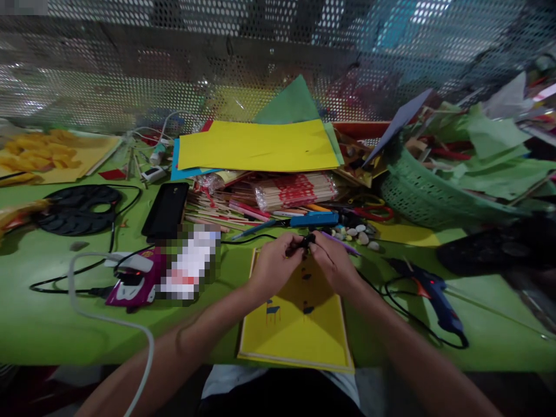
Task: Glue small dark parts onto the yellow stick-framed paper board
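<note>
Above the far end of a yellow board [295,341] with a pale raised edge, my left hand [278,260] and my right hand [332,260] meet. Between their fingertips is a small black object [307,240]; its kind is too small and dark to make out. Both hands are closed in a pinch on it. Small blue chair-shaped pieces stand on the board: one at the left [273,311], one to its right [308,308], and one farther back, close under my hands [306,275].
A blue glue gun [441,298] with its cord lies at right. Behind it stands a green basket [430,191] of paper scraps. At left are a purple power strip [136,284], a black phone [165,211] and a black reel [82,208]. Yellow sheets [260,145] and sticks lie at the back.
</note>
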Motion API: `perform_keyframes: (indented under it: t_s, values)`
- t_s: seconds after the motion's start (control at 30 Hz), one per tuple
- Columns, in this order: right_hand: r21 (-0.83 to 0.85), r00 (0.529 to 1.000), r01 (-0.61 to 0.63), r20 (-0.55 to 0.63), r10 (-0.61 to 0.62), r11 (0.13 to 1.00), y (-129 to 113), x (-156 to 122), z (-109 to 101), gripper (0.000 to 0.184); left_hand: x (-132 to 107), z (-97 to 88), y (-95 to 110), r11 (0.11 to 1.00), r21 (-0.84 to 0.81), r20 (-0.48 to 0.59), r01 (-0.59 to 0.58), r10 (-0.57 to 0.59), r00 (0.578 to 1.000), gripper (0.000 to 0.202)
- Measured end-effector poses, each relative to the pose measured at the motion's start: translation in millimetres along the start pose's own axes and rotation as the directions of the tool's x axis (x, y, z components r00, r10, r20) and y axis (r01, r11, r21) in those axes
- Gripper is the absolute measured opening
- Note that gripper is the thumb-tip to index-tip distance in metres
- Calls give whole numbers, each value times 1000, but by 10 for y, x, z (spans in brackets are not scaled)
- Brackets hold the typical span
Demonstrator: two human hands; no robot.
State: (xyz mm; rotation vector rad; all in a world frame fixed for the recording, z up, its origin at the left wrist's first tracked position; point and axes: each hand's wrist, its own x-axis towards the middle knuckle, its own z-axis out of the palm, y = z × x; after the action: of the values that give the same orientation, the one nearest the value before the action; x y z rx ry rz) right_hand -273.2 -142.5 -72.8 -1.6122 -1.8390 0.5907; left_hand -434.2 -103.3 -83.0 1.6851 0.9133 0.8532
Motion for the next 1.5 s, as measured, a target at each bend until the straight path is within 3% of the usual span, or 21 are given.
perform_keyframes:
  t_s: [0.23, 0.57, 0.67, 0.77, 0.9, 1.2, 1.37, 1.5]
  values:
    - [91, 1000, 1, -5, -1, 996, 17, -10, -12, 24, 39, -4, -23, 995, -91, 27, 37, -35, 999, 12]
    - [69, 1000, 4, -7, -4, 998, 21, -11, 14, 20, -8, -7, 18, 999, 25, -2, -22, 22, 1000, 14]
    - [72, 1000, 2, -25, 0, 997, 30, -20, 15, 19, 9, 1, 7, 999, -35, 6, 5, -5, 1000, 11]
    - [67, 1000, 16, -15, -15, 998, 5, -19, -24, 21, 46, 6, -5, 979, -200, 41, 51, -44, 998, 11]
    - [-56, 1000, 26, 16, -25, 998, -41, 4, -95, 25, 81, 10, -27, 932, -344, 90, 112, -86, 992, 13]
    - [-311, 995, 100, 38, -93, 945, -12, 28, -68, 21, 29, -7, -35, 989, -143, 41, 49, -44, 998, 14]
    - [-344, 994, 107, 21, -107, 933, -6, 24, -52, 20, 39, -13, -24, 980, -190, 62, 62, -51, 997, 14]
    - [-243, 996, 89, 32, -84, 966, -10, 18, -74, 23, 63, -7, -9, 941, -317, 108, 121, -91, 990, 13]
